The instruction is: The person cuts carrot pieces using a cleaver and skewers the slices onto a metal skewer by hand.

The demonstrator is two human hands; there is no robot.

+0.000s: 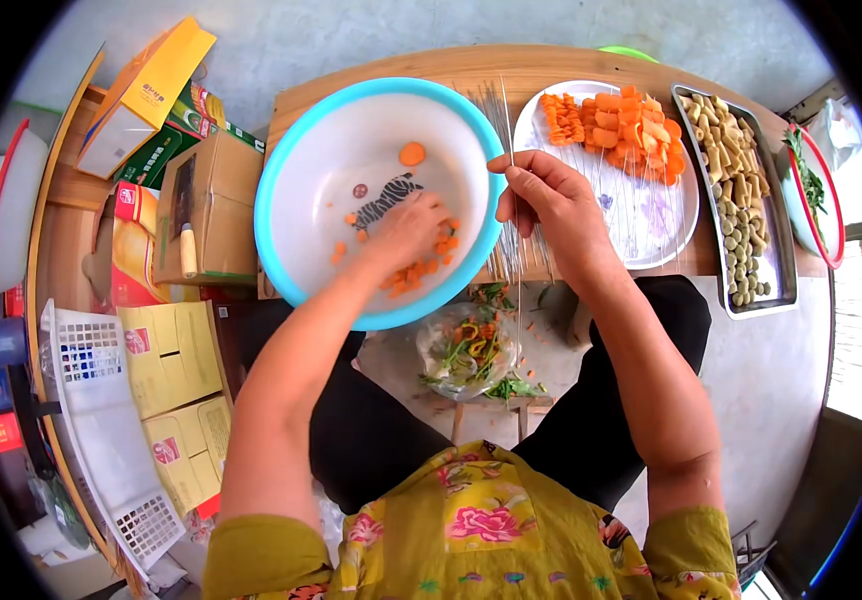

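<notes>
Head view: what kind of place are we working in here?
Likely a small food stall's prep corner: a wooden table with a plate of skewered carrot pieces, a tray of skewered food, and stacked cartons alongside.

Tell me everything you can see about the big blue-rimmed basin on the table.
The basin is round, looks plastic, white inside with a light blue rim. It sits on the wooden table, its near edge overhanging toward the person's lap. Inside lie carrot pieces, mostly at the near side, and a black-and-white striped print. The left hand reaches into it among the pieces; the right hand holds a thin skewer beside its rim.

One bowl point(281, 150), one plate point(651, 235), one tray point(781, 280), two hands.
</notes>
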